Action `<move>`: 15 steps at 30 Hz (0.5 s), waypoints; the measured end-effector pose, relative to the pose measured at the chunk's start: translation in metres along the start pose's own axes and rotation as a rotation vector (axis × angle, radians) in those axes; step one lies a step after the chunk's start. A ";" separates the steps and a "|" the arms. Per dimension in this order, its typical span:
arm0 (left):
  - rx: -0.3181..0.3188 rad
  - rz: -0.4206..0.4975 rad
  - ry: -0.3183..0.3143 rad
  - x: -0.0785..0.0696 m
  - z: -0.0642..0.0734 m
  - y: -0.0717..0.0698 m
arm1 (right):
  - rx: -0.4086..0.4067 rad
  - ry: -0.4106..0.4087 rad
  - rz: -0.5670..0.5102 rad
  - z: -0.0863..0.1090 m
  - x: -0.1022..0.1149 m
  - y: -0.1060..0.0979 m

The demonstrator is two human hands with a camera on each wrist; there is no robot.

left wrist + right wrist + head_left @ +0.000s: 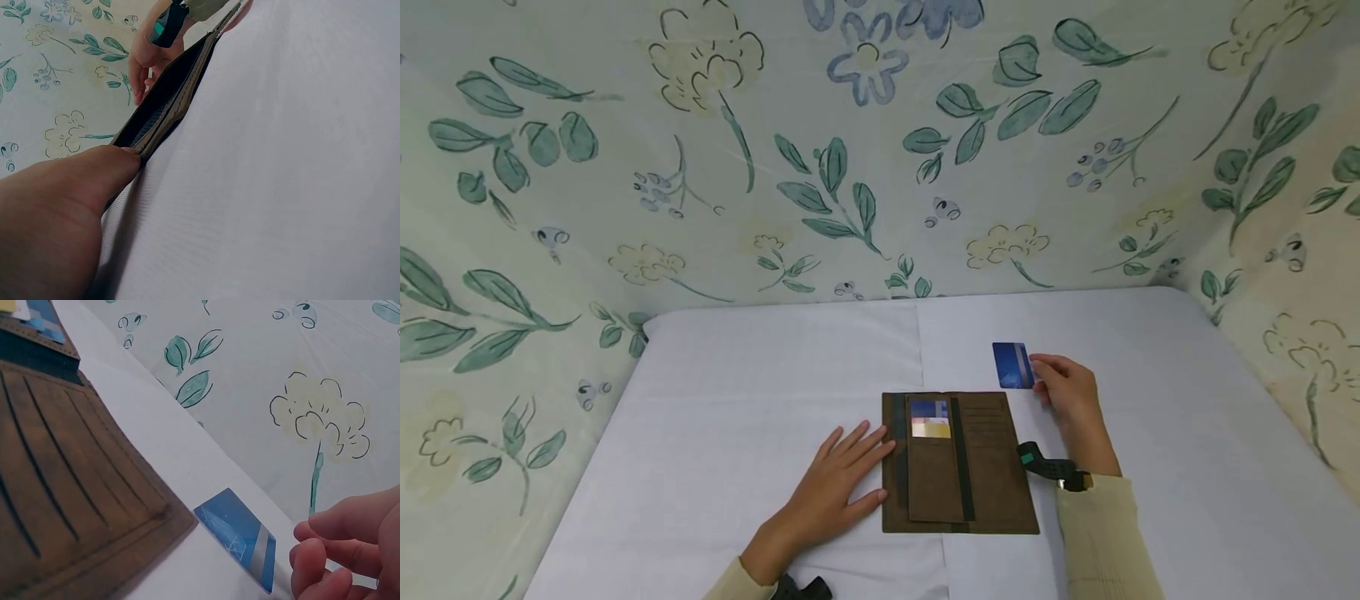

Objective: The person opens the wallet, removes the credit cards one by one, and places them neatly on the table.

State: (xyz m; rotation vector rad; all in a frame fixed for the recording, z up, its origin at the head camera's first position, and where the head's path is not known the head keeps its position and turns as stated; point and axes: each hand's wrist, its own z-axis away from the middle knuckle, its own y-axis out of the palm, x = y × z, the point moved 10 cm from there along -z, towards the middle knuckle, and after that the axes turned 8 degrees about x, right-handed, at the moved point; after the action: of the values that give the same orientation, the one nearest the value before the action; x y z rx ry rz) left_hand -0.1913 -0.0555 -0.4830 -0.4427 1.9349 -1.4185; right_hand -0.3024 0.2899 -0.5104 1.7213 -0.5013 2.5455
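Observation:
A brown bifold wallet [1000, 475] lies unfolded on the white-covered table, with a row of card slots on its right half. Cards [930, 419] in blue and yellow show in a pocket on its inner flap. My left hand [827, 492] is spread flat, fingertips and thumb at the wallet's left edge. Beyond the wallet's upper right corner lies a blue card [1012, 365] with a grey stripe. Beside its striped end is my right hand [1070, 400], fingers loosely bent; the right wrist view shows a small gap between fingertips [306, 528] and card.
White cloth [737, 375] covers the table. Floral fabric [865, 167] hangs behind it and at both sides. A black wrist camera [1045, 464] on my right arm reaches over beside the wallet's right edge.

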 end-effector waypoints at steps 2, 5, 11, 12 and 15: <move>-0.001 -0.002 0.001 0.000 0.000 0.000 | 0.007 -0.022 0.020 0.003 0.006 0.001; -0.006 -0.004 -0.001 0.000 0.001 0.000 | 0.027 -0.055 0.064 0.008 0.015 0.004; -0.005 -0.001 -0.003 0.000 0.000 0.001 | 0.086 -0.123 0.115 0.015 0.030 0.016; -0.001 0.003 -0.004 0.000 0.000 0.001 | 0.101 -0.135 0.121 0.017 0.032 0.019; -0.002 0.009 0.000 -0.001 0.000 0.000 | 0.144 -0.174 0.133 0.019 0.037 0.031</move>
State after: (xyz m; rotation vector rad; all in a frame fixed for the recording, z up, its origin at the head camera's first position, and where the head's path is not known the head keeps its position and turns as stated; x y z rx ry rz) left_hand -0.1907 -0.0551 -0.4824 -0.4341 1.9359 -1.4110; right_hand -0.3061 0.2495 -0.4777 2.0374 -0.4641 2.5920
